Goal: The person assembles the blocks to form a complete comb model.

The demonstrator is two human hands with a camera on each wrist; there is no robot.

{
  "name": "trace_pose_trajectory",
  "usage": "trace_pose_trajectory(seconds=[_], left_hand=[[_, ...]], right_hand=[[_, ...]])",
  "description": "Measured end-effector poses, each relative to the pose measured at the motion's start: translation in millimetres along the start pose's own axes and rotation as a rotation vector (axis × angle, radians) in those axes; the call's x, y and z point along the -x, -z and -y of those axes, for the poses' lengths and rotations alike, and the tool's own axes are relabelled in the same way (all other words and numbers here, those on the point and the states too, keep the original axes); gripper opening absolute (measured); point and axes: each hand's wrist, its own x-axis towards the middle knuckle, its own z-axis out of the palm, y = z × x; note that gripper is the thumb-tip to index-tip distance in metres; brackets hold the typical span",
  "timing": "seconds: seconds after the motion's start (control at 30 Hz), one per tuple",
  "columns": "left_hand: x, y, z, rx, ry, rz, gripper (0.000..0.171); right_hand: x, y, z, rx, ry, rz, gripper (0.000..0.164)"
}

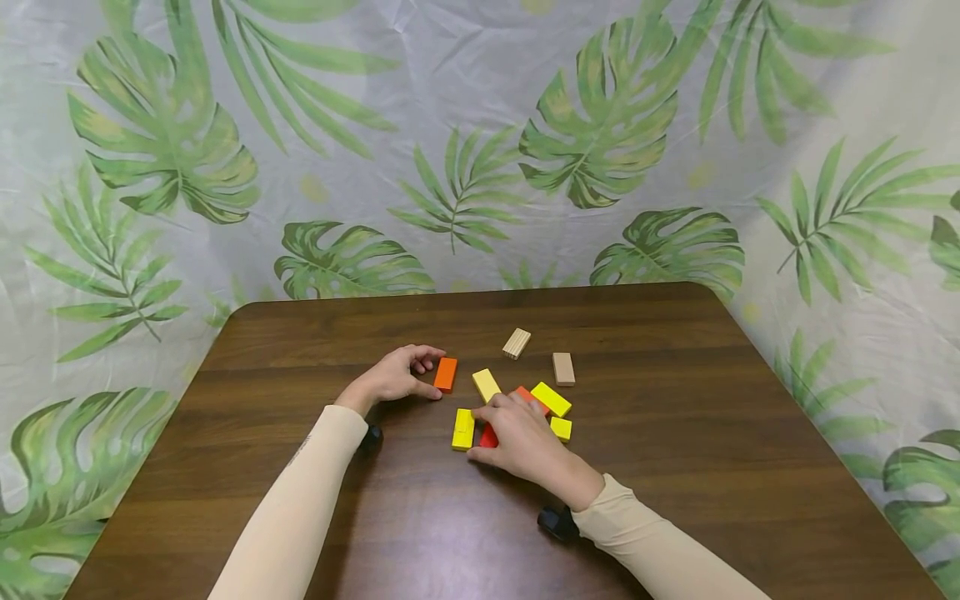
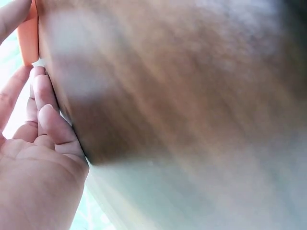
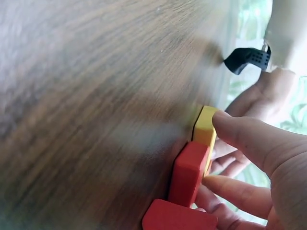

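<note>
At the left of a loose group of blocks, my left hand (image 1: 397,375) pinches an orange block (image 1: 446,375) between thumb and index finger. The left wrist view shows that orange block (image 2: 29,40) at its upper left edge, a fingertip at its lower end. My right hand (image 1: 525,437) reaches over the group, thumb and index finger at the two ends of a yellow block (image 1: 463,429). In the right wrist view the thumb touches this yellow block (image 3: 205,124), with a red block (image 3: 189,167) beside it and another red block (image 3: 177,218) nearer. The right hand partly covers the red blocks in the head view.
A pale yellow block (image 1: 486,385), a bright yellow block (image 1: 551,399), a smaller yellow piece (image 1: 561,429) and a reddish-orange block (image 1: 531,398) lie around the right hand. Farther back are a striped wooden block (image 1: 517,343) and a plain tan block (image 1: 563,369) on the brown table (image 1: 675,517).
</note>
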Motion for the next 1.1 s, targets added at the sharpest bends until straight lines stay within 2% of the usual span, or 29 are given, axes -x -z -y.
trace_pose_trajectory(seconds=[0.37,0.53,0.67,0.8,1.1], left_hand=[[0.7,0.2,-1.6,-0.016,-0.003,-0.026,0.065],[4.1,2.6,4.3,-0.023,0.002,-0.088,0.062],[11.4,10.3,11.3,-0.033,0.006,-0.158,0.063],[18.7,18.1,18.3,-0.038,0.021,-0.201,0.064],[27.0,25.1,28.8,-0.09,0.021,-0.207,0.066]], right_hand=[[-4,2,-2,0.028,0.0,-0.005,0.059],[-5,1,-2,0.046,0.014,-0.013,0.058],[-6,0,-2,0.048,0.027,-0.023,0.057],[-6,-1,-2,0.067,0.043,-0.042,0.056],[-7,-2,-1,0.078,0.05,-0.046,0.055]])
